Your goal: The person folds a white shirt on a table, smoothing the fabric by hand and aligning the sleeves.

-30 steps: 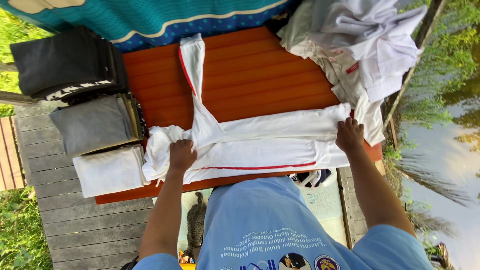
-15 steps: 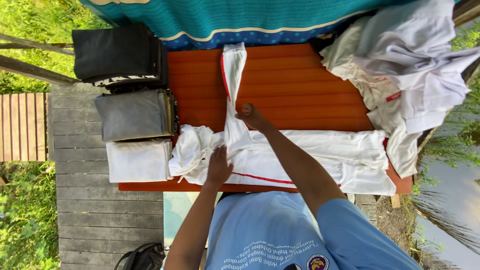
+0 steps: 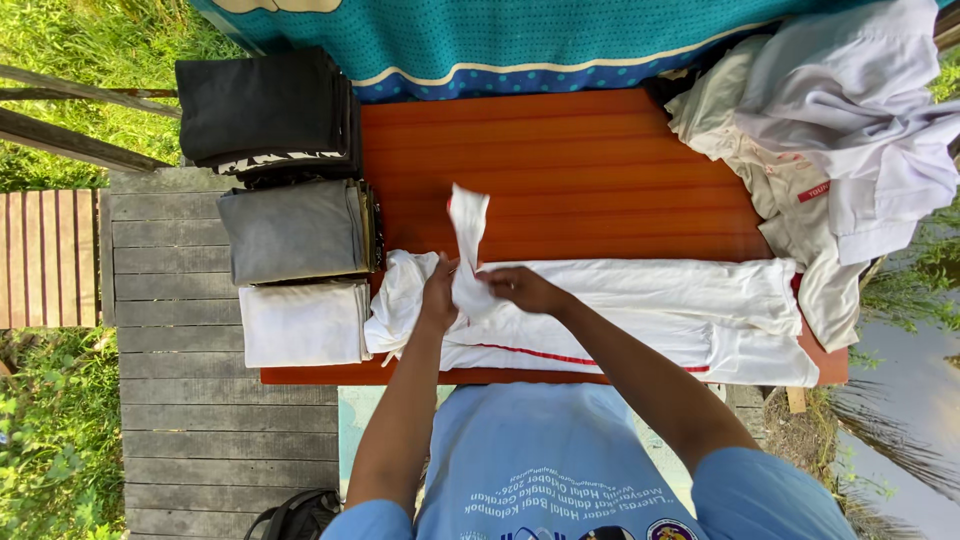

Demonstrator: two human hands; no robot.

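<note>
left hand (image 3: 438, 297) pins white shirt (image 3: 640, 315) flat on desk (image 3: 560, 160) | right hand (image 3: 520, 288) fingers pinch sleeve (image 3: 468, 222) rising just above them | I judge: lay sleeve straight, keep pin, smooth creases | folded stack (image 3: 300, 235) left of fingers

A small red rectangular label (image 3: 813, 190) with light print sits on the pale garment in the clothes pile (image 3: 850, 150) at the table's right end.
</note>
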